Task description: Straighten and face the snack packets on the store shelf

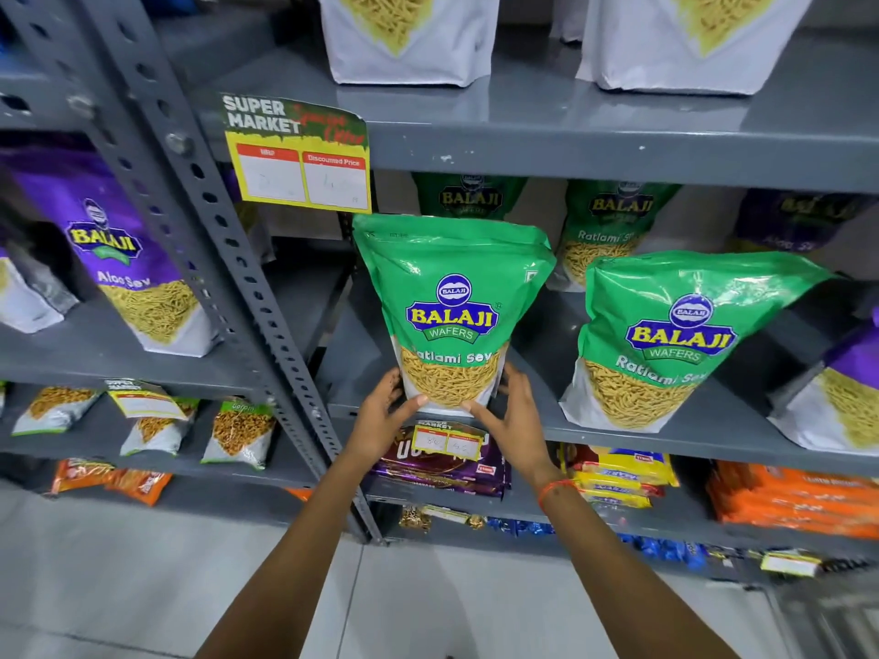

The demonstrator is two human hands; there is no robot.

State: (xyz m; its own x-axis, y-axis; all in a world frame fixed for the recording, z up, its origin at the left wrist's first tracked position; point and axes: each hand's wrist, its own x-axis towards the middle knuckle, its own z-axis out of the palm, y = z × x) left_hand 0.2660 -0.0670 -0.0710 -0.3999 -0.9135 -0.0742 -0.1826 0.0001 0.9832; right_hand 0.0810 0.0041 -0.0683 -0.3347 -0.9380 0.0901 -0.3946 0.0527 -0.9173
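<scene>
A green Balaji Ratlami Sev packet (452, 306) stands upright at the front edge of the grey middle shelf (713, 437), label facing me. My left hand (383, 416) grips its lower left corner and my right hand (516, 416) grips its lower right corner, thumbs on the front. A second green packet (670, 340) stands to the right, leaning slightly left. Two more green packets (613, 225) sit further back on the same shelf.
Purple Aloo Sev packets stand at the far right (851, 397) and on the left rack (119, 259). A yellow price tag (299, 159) hangs from the upper shelf, where white-bottomed packets (409, 35) stand. Biscuit packs (789, 501) fill the shelf below. A slotted upright (228, 259) divides the racks.
</scene>
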